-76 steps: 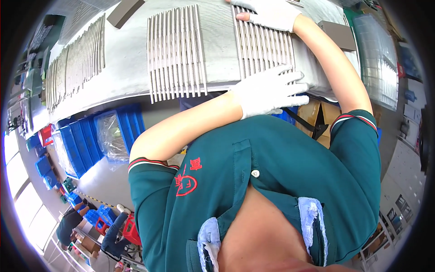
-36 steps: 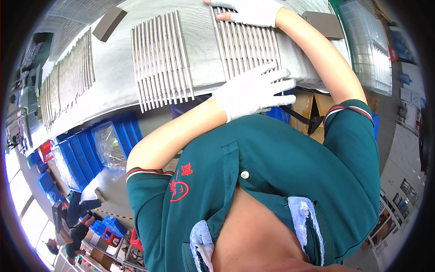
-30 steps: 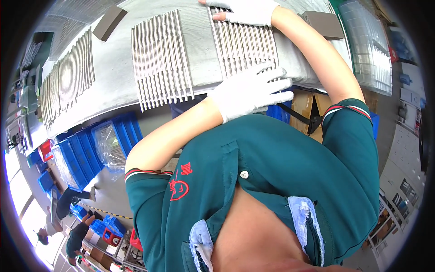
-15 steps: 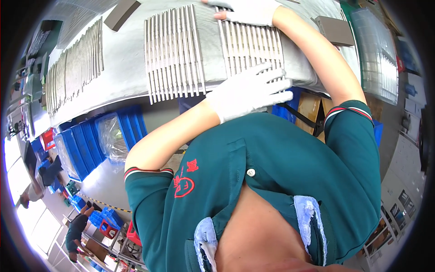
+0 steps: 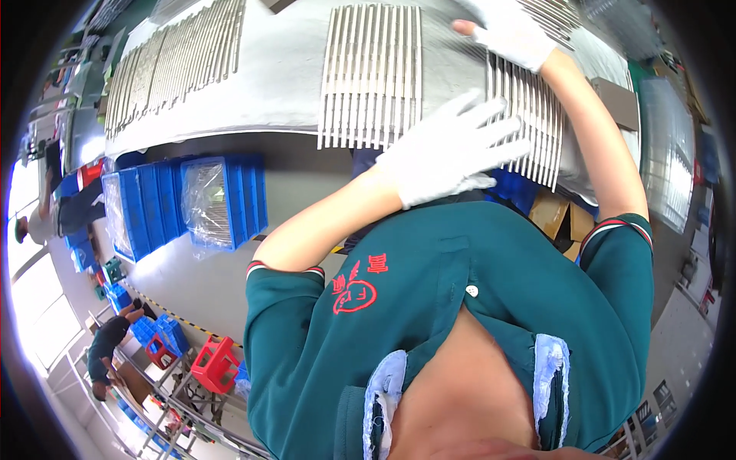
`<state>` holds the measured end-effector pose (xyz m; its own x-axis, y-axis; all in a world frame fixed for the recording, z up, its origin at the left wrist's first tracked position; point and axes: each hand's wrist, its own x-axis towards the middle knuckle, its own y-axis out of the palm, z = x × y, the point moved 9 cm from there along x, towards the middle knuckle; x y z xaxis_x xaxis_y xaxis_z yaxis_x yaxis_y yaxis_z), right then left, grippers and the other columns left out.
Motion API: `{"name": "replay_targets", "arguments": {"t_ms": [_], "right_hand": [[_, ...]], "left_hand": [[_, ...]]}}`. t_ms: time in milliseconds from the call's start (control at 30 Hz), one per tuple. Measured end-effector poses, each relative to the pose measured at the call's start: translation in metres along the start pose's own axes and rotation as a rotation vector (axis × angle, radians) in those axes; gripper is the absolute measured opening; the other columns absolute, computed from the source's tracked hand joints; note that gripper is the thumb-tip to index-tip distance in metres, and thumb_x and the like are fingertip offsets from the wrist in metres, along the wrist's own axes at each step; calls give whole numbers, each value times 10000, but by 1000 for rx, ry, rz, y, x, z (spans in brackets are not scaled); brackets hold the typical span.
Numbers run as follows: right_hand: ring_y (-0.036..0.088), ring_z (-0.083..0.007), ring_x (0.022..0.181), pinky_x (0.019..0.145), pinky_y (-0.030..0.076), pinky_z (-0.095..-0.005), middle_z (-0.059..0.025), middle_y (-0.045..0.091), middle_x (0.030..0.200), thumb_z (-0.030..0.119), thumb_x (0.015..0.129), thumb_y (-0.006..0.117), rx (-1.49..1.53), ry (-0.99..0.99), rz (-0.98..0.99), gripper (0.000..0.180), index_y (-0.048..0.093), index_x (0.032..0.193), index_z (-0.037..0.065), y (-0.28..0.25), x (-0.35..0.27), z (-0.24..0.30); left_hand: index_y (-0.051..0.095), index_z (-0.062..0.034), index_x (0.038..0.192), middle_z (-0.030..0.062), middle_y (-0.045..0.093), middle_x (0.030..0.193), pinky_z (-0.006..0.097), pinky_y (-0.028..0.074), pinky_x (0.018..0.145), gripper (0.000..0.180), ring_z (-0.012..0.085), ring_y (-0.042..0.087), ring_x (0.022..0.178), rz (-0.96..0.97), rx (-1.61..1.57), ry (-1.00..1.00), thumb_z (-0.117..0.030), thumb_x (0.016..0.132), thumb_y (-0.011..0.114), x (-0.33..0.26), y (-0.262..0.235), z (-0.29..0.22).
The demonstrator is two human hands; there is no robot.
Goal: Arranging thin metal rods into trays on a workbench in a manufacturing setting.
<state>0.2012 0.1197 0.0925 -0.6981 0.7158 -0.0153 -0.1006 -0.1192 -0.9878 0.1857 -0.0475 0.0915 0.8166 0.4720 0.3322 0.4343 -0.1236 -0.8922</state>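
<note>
A row of thin silvery metal rods lies side by side on the pale-covered table, at the right. My left hand, in a white glove, is open with spread fingers, over the table's near edge; its fingertips overlap the left side of that row's near ends. Whether they touch the rods I cannot tell. At the far ends of the same row is my right hand, in a white glove with a bare thumb tip. Its thumb stands apart, its fingers stretch out blurred, and nothing shows in it. A second rod row lies left of my hands.
Farther left on the table are more rods. A grey-brown block sits near the right end, beside clear plastic trays. Blue crates stand below at left. Past a striped floor line are a red stool and a bending person.
The whole view has shifted, so the table and rods appear farther right. My left hand has moved leftward relative to the right row. My right hand stays at that row's far ends, its fingers now blurred.
</note>
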Motion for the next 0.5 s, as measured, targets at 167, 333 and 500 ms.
{"name": "replay_targets", "arguments": {"t_ms": [167,333,500], "right_hand": [[244,-384,1382,1150,178,-455,-218,302,1480,443,935,446,4,-232,-104,647,354,1418,23,10,69,56],[247,-392,1379,1145,185,-461,-215,311,1476,459,950,391,-19,-307,-35,583,425,1390,78,23,97,81],[231,-394,1386,1149,171,-467,-214,304,1480,457,955,382,-2,-421,-40,549,465,1370,108,34,75,76]], "left_hand": [[488,-165,1335,126,480,1343,515,245,1098,627,329,413,1257,70,192,-324,-471,802,613,-67,-26,46],[484,-191,1352,144,483,1341,524,245,1095,631,367,404,1256,108,270,-415,-508,816,583,-103,-34,69],[508,-213,1326,131,485,1338,515,282,1086,599,390,404,1248,116,203,-341,-483,801,609,-94,-22,62]]}}
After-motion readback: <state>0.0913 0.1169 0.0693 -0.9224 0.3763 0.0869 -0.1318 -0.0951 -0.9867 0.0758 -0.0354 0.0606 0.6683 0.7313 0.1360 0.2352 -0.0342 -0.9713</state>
